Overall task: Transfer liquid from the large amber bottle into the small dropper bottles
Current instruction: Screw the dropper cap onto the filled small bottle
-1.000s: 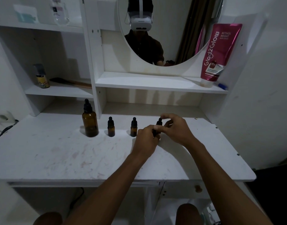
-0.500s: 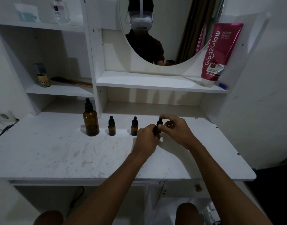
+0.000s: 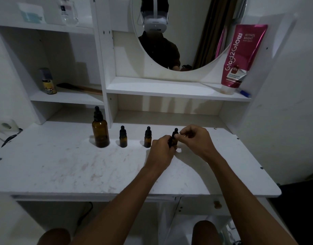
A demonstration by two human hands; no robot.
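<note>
**Head view, opening of a receiving bottle.** The third dropper bottle (image 3: 175, 139) is the one farthest right of the large amber bottle (image 3: 100, 132) in the row, and it is held between both hands. The left hand (image 3: 161, 151) curls round its body from the near side and hides the base, so contact with the tabletop (image 3: 63, 170) cannot be confirmed. The right hand (image 3: 196, 140) pinches the black dropper cap (image 3: 176, 130) between thumb and forefinger, with its other fingers loosely curled.

Against the two preceding frames, little has changed. Both hands remain on this same bottle in the same grips, and the right fingertips have shifted only slightly about the cap. The cap still sits on the neck; whether it has loosened cannot be told. The step in hand is judged to be unscrewing, and it is not yet complete.

The first dropper bottle (image 3: 123, 137), just right of the large amber bottle, stands capped and untouched as before. So does the second dropper bottle (image 3: 147, 138), which is between that one and the hands. The large amber bottle also keeps its dropper top, so no transfer appears to have begun.

On the shelves, a pink tube (image 3: 240, 55) leans above and well right of the large amber bottle, and a small yellow can (image 3: 48, 82) stands above and left of it.
</note>
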